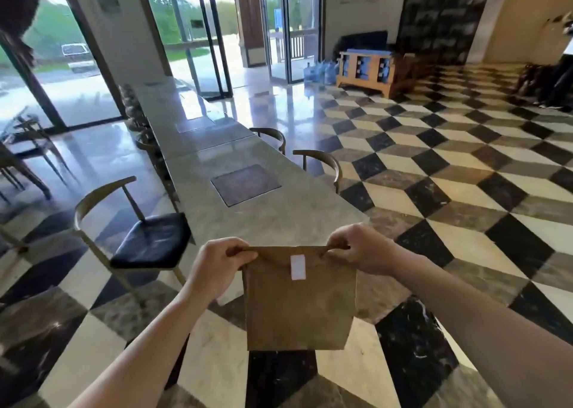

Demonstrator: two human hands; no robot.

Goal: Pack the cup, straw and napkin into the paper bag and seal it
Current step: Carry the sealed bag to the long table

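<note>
A brown paper bag [299, 308] hangs upright in the air in front of me, past the near end of the long table [279, 218]. Its top is folded over, and a small white sticker [297, 267] holds the flap down at the middle. My left hand [217, 268] pinches the bag's top left corner. My right hand [361, 249] pinches the top right corner. The cup, straw and napkin are not visible; whatever is in the bag is hidden by the paper.
The long marble table runs away from me with a dark square inset [246, 184]. A black-seated chair [145, 237] stands to its left, two wooden chairs [322, 166] to its right. Checkered floor lies all around; glass doors at the back.
</note>
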